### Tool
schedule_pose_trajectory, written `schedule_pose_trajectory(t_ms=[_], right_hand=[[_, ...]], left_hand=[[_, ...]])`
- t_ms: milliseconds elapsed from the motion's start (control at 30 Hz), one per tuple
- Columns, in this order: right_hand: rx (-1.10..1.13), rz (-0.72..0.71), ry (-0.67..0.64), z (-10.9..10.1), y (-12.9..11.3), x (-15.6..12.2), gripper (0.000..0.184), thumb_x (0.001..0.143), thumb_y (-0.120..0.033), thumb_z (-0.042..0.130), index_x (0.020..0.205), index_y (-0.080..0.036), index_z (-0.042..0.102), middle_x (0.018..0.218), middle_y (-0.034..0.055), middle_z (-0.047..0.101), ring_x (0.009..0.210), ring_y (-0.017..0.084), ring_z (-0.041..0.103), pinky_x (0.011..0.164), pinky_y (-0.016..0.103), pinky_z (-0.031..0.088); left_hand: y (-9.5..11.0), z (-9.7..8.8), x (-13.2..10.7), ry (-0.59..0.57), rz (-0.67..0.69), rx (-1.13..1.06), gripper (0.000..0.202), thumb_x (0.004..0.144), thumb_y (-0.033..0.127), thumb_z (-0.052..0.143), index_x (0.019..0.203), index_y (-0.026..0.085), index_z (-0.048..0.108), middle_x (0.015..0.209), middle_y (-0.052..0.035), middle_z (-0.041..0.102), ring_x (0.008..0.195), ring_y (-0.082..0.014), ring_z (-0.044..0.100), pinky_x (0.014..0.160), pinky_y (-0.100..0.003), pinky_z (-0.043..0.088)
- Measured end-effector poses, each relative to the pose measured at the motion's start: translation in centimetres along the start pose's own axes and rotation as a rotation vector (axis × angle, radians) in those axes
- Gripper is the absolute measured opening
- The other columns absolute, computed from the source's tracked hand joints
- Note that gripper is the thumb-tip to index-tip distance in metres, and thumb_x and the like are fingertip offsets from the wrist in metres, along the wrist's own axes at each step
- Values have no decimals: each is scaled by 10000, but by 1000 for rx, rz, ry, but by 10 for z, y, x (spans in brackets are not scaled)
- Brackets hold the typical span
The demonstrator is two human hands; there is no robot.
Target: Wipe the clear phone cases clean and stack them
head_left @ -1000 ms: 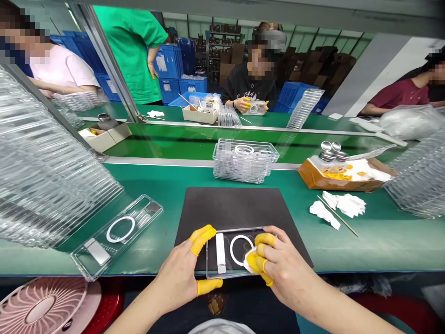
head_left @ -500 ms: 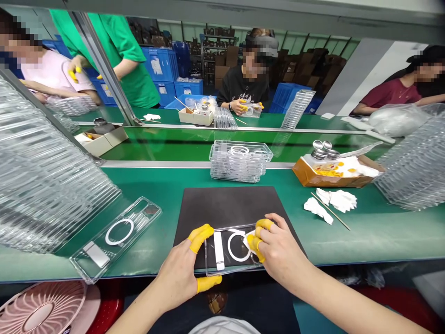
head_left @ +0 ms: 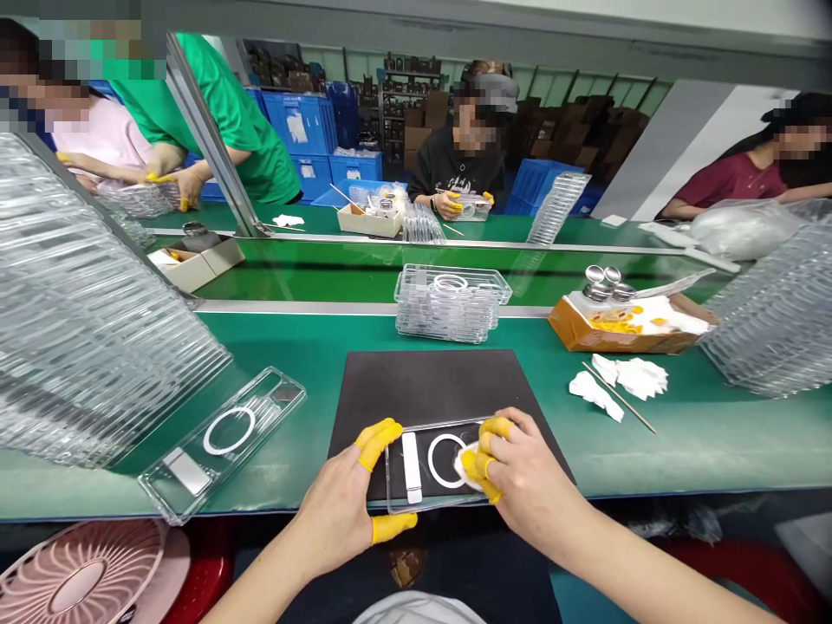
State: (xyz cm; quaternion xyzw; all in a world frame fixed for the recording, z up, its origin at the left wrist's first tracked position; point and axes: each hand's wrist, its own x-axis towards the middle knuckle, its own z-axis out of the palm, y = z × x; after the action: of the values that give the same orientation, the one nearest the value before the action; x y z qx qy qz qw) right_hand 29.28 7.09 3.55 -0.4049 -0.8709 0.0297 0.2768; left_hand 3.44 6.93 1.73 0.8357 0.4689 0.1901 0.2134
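Observation:
A clear phone case with a white ring and a white strip lies at the front of a black mat. My left hand grips its left end, with yellow finger cots on thumb and fingers. Pinched in the fingers of my right hand, also in yellow cots, is a white wipe, pressed on the case just right of the ring. My right hand hides the case's right end. Another clear phone case, with a ring and a white plate, lies on the green table to the left.
Stacks of clear cases stand at left, back centre and right. An orange-brown box holds finger cots and tissue; crumpled tissues and a wooden stick lie before it. Co-workers sit across the bench.
The wipe has shifted slightly down over the case in my right hand. My left hand keeps its grip. Across the bench, the person in green has leaned down and lowered their hands.

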Motion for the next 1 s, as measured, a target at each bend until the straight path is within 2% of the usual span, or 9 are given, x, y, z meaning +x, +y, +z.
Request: schedule_pose_trajectory(t_ms=[167,333,433,533,667,833,1000], right_hand=[[8,15,-60,-2,4,4,204,738,-31,556,665,-220,571,676,-26,587,752,151,506,966,396,322],[-27,110,-83,-7,21,5,192,773,-62,588,648,-207,586,667,-4,585,808,176,519,939,400,356],[16,142,-37,-2,13,4,181,803,-58,567,727,-209,630,739,16,608,859,192,516,927,407,368],[17,101,108,16,-9,7,211,817,-37,532,821,-209,653,852,33,633,901,203,507,942,422,368],[-18,32,208,34,-25,11,255,809,-5,471,824,-198,638,827,36,610,865,197,501,970,431,360],[-83,102,215,28,-11,12,208,809,-39,505,758,-214,605,777,16,598,806,187,485,950,419,360],[53,32,138,26,-17,14,242,796,-18,475,758,-224,598,816,-4,622,842,172,509,997,388,341]], left_hand=[[2,-2,1,-20,-3,15,937,727,286,794,1450,281,198,1403,-147,502,1266,-340,530,1012,-489,490],[1,-2,0,-9,17,31,978,725,273,791,1457,307,142,1403,-139,502,1266,-349,529,1005,-494,498],[0,0,-1,0,20,34,976,717,268,794,1449,306,150,1415,-143,488,1259,-335,538,1002,-485,502],[-1,1,-1,6,31,38,953,708,277,802,1428,293,178,1411,-153,489,1251,-322,545,1010,-483,497],[0,1,0,21,55,48,924,702,282,804,1404,280,202,1392,-160,509,1249,-321,548,1002,-487,505],[1,0,1,13,62,56,960,696,288,806,1423,282,180,1404,-162,503,1232,-319,565,972,-477,530],[0,1,0,41,84,72,1002,664,299,837,1421,260,183,1387,-174,519,1240,-332,557,976,-479,528]])
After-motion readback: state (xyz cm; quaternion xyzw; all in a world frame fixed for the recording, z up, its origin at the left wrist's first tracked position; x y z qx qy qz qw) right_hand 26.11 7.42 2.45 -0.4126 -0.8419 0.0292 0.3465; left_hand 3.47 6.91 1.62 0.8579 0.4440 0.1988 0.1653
